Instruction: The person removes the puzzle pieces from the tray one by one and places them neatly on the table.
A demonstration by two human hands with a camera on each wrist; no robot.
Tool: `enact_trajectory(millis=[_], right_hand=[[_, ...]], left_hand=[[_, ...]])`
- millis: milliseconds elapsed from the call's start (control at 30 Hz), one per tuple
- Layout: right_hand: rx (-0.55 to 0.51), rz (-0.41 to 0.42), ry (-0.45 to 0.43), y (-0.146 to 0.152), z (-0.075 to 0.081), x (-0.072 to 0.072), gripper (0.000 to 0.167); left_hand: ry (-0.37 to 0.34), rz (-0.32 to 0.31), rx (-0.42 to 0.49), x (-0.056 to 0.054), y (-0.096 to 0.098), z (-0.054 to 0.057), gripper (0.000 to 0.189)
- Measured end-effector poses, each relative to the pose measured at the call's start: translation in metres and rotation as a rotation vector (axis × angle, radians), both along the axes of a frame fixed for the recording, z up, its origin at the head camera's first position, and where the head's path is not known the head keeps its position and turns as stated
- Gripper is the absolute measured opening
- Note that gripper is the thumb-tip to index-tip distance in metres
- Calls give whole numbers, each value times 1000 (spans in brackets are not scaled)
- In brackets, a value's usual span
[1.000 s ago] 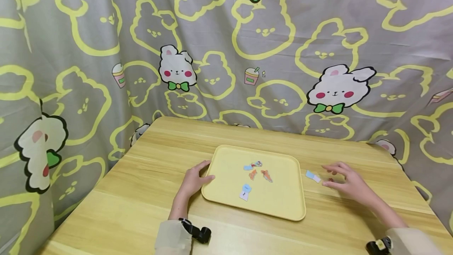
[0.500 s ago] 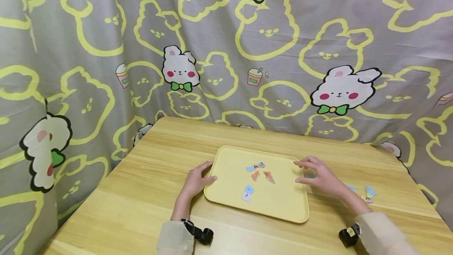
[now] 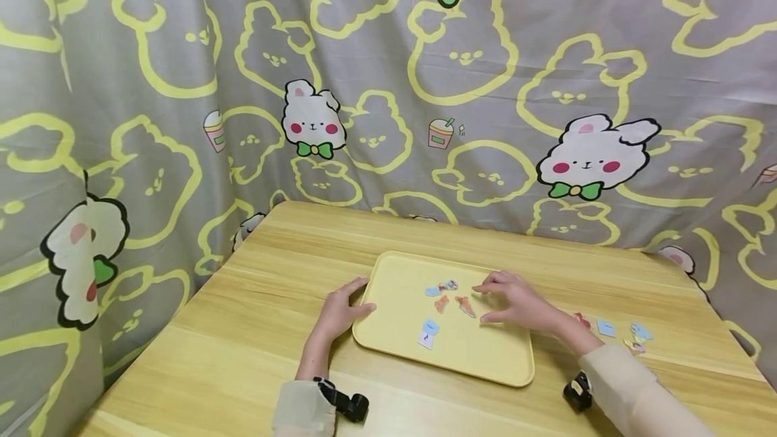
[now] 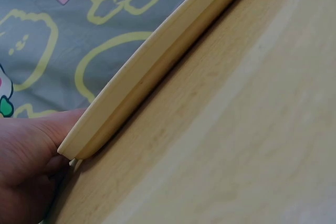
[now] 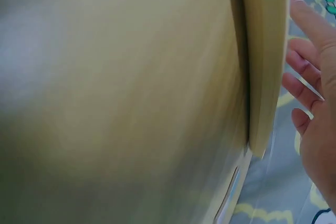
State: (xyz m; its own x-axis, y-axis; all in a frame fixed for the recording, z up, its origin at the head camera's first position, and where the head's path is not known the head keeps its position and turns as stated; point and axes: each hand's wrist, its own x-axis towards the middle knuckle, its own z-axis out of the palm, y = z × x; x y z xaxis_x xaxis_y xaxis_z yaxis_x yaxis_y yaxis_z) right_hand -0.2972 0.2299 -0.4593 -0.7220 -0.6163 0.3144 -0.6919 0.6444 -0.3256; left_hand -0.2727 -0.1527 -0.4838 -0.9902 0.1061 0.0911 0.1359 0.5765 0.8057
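Tray: pale yellow, rounded corners, flat on wooden table, approx. centre.
L hand: at tray's left edge, thumb on rim, fingers straight and relaxed along rim; touches, no grip. L wrist view: palm against tray corner.
R hand: over tray's right half, fingers spread and loosely extended, tips near stickers; whether anything sits under fingers, cannot tell. R wrist view: fingers open beside tray edge, blurred.
Stickers on tray: blue/white piece toward near side; two orange pcs mid-tray; blue-and-red pair just beyond them.
Stickers off tray: several small pcs, red, blue, mixed, on table right of tray, well apart from it.
Backdrop: grey curtain w/ yellow outlines and white rabbits, hangs behind and at both sides of table.
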Motion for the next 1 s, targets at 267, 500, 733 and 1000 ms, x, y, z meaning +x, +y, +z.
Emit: enact_trajectory(millis=[267,500,733,1000], right_hand=[[93,51,-22,-12,0,-5,52],[84,91,2,-14,-1,-9,41],[70,105,45,-14,-2,-13,34],[66,104,61,-16,-4,-14,33]], left_hand=[[6,-6,6,1,3,0,58],[10,-5,4,-1,3,3,58],[3,-1,12,-3,2,4,59],[12,-1,-2,-1,-1,2,58]])
